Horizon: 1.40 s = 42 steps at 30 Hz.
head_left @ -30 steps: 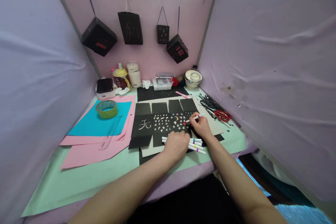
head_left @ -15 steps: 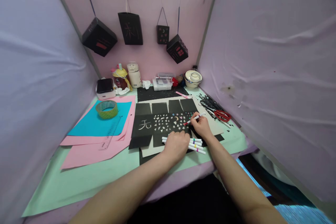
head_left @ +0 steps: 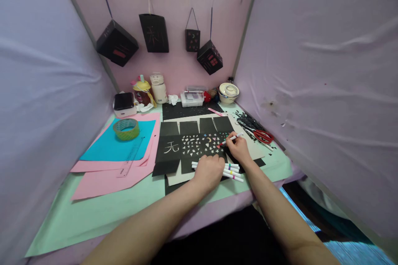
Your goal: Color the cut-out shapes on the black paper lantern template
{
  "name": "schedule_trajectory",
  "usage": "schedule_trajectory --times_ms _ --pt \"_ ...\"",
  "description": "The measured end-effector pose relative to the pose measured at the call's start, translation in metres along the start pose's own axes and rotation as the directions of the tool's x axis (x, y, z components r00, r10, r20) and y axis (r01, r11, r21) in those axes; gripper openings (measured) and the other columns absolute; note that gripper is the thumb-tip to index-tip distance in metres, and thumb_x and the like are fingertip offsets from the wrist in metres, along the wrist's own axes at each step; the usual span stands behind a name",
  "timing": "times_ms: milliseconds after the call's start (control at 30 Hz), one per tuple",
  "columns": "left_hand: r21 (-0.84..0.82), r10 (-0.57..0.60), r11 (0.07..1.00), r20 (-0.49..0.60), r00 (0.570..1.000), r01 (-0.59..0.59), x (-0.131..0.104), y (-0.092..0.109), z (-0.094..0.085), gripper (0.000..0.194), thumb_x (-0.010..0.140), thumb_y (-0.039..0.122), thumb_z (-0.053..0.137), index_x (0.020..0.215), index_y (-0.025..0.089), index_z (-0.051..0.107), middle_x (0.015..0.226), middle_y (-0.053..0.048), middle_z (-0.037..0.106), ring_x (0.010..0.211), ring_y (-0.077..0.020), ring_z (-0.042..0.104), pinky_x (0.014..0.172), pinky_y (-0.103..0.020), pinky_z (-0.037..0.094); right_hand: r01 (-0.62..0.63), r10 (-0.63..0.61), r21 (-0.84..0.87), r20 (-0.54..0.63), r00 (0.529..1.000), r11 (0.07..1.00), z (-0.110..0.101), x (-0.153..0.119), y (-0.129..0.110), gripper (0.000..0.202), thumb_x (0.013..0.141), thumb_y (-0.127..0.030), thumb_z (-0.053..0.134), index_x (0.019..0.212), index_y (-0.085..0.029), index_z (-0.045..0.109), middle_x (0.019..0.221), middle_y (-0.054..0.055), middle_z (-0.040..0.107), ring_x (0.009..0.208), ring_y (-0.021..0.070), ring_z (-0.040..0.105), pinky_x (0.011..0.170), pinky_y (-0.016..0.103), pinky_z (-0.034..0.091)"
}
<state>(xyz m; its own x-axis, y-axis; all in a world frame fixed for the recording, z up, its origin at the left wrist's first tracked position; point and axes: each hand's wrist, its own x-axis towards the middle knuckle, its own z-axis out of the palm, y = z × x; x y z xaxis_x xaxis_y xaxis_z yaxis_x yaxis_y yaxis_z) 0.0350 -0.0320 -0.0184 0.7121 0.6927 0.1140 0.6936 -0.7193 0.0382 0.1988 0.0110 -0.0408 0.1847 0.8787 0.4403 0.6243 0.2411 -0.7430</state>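
Note:
A black card sheet (head_left: 169, 133) with cut-out stars, triangles, a moon and a character lies flat on a pale board (head_left: 248, 147). My right hand (head_left: 236, 148) pinches a white marker (head_left: 234, 138), its red tip down at the cut-outs on the card's right part. My left hand (head_left: 209, 172) is closed round several white markers (head_left: 233, 172) with coloured bands, resting at the card's near edge. Their ends stick out on both sides of the fist.
Left lie blue paper (head_left: 107, 145), pink paper (head_left: 96, 184), a tape roll (head_left: 126, 129) and a clear ruler (head_left: 132, 159). Red-handled scissors (head_left: 263, 136) rest by black scraps on the right. Cups, a plastic box (head_left: 192, 99) and a lidded bowl (head_left: 229, 92) line the back, below hanging black lanterns (head_left: 154, 33).
The marker tip in my right hand has shifted very slightly over the cut-outs. My left hand keeps its hold on the markers.

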Motion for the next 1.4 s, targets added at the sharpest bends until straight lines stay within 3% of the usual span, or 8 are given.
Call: schedule_trajectory --times_ms 267,500,567,700,800,1100,1400 --pt "0.003 0.008 1.000 -0.021 1.000 -0.008 0.000 0.000 0.001 0.015 0.081 0.010 0.038 0.080 0.014 0.053 0.080 -0.009 0.058 0.071 -0.0217 0.055 0.063 -0.035 0.038 -0.001 0.000 0.044 0.038 0.999 0.999 0.000 -0.001 0.000 0.013 0.073 -0.024 0.043 0.060 -0.020 0.045 0.049 -0.004 0.046 0.047 0.0111 0.040 0.049 0.023 0.031" --pt "0.012 0.000 1.000 -0.057 0.998 0.001 0.000 -0.001 0.005 0.013 0.081 0.011 0.040 0.079 0.015 0.052 0.079 -0.008 0.058 0.070 -0.0218 0.055 0.062 -0.035 0.038 0.062 -0.042 0.088 -0.219 0.975 0.994 -0.007 -0.002 -0.007 0.016 0.078 -0.029 0.045 0.065 -0.019 0.048 0.058 -0.002 0.049 0.056 0.0126 0.046 0.056 0.025 0.037" --pt "0.013 0.002 1.000 -0.065 0.998 -0.002 0.000 -0.001 0.006 0.012 0.081 0.011 0.040 0.077 0.015 0.051 0.078 -0.008 0.058 0.069 -0.0217 0.055 0.061 -0.034 0.038 0.077 -0.049 0.110 -0.237 0.970 0.991 -0.012 0.001 -0.011 0.014 0.077 -0.029 0.046 0.067 -0.019 0.050 0.060 -0.001 0.050 0.058 0.0132 0.047 0.058 0.026 0.038" --pt "0.017 0.010 1.000 -0.069 0.998 -0.009 0.000 -0.002 0.007 0.011 0.081 0.011 0.041 0.077 0.015 0.050 0.078 -0.007 0.058 0.068 -0.0220 0.055 0.060 -0.035 0.038 0.008 0.014 0.241 -0.089 0.996 0.970 -0.018 0.013 -0.020 0.013 0.076 -0.029 0.047 0.080 -0.019 0.055 0.065 0.000 0.055 0.059 0.0138 0.051 0.056 0.026 0.040" --pt "0.011 -0.003 1.000 -0.051 0.999 0.004 0.000 -0.001 0.007 0.011 0.081 0.011 0.040 0.077 0.015 0.050 0.078 -0.008 0.058 0.069 -0.0217 0.055 0.060 -0.035 0.038 -0.012 0.002 0.272 0.038 0.999 0.962 -0.014 0.023 -0.026 0.014 0.074 -0.028 0.048 0.079 -0.019 0.058 0.063 -0.001 0.055 0.058 0.0134 0.050 0.053 0.025 0.039" --pt "0.003 -0.003 1.000 -0.065 0.998 0.003 0.000 -0.001 0.007 0.011 0.081 0.012 0.041 0.078 0.015 0.051 0.078 -0.008 0.058 0.070 -0.0212 0.056 0.062 -0.035 0.038 0.028 -0.040 0.260 0.039 0.998 0.965 0.018 0.022 -0.020 0.018 0.077 -0.027 0.045 0.073 -0.018 0.059 0.059 -0.002 0.054 0.054 0.0116 0.047 0.052 0.023 0.036" --pt "-0.005 -0.006 1.000 -0.102 0.995 0.006 0.000 -0.002 0.012 0.010 0.079 0.011 0.043 0.077 0.015 0.051 0.077 -0.007 0.058 0.069 -0.0209 0.055 0.062 -0.034 0.038 0.082 -0.104 0.143 0.162 0.981 0.986 0.021 0.013 -0.015 0.017 0.077 -0.027 0.045 0.069 -0.018 0.057 0.056 -0.002 0.055 0.050 0.0107 0.046 0.048 0.022 0.035"
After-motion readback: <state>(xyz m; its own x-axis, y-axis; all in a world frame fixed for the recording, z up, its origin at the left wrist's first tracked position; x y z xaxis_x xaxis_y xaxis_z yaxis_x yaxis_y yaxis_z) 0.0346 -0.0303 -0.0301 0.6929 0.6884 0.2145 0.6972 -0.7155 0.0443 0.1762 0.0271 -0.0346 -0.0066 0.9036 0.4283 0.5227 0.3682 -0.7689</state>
